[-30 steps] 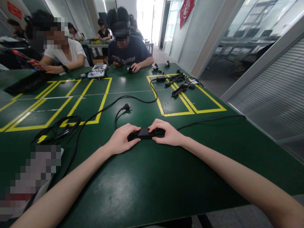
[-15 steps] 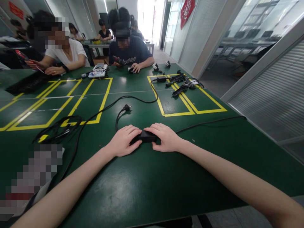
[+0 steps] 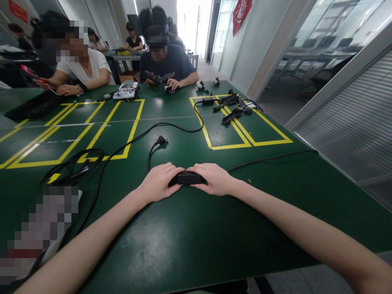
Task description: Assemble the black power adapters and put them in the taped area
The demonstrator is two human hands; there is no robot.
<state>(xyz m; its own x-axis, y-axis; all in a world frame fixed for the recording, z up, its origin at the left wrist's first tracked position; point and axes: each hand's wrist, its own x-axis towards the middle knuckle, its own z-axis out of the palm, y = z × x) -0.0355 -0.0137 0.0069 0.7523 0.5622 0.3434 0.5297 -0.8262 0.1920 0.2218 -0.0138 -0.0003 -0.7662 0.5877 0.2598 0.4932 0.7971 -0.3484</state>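
A black power adapter (image 3: 190,178) is held at both ends, just above or on the green table (image 3: 171,245); I cannot tell if it touches. My left hand (image 3: 162,182) is closed on its left end, thumb in front and fingers behind. On the right end, my right hand (image 3: 213,179) grips in the same way. A black power plug (image 3: 161,140) on a short curved cord lies beyond my left hand, and the cord runs behind that hand. From behind my right hand a thin black cable (image 3: 272,158) stretches to the table's right edge.
Coiled black cable (image 3: 75,167) lies at the left, near a blurred flat item (image 3: 45,228). Yellow tape (image 3: 229,147) marks rectangles; black tool-like parts (image 3: 231,110) lie at the far right. Across the table, two people (image 3: 167,61) handle things near a white power strip (image 3: 125,92).
The adapter has tipped so more of its front side faces me. My right hand's thumb has moved in underneath it, and both hands stay on its ends.
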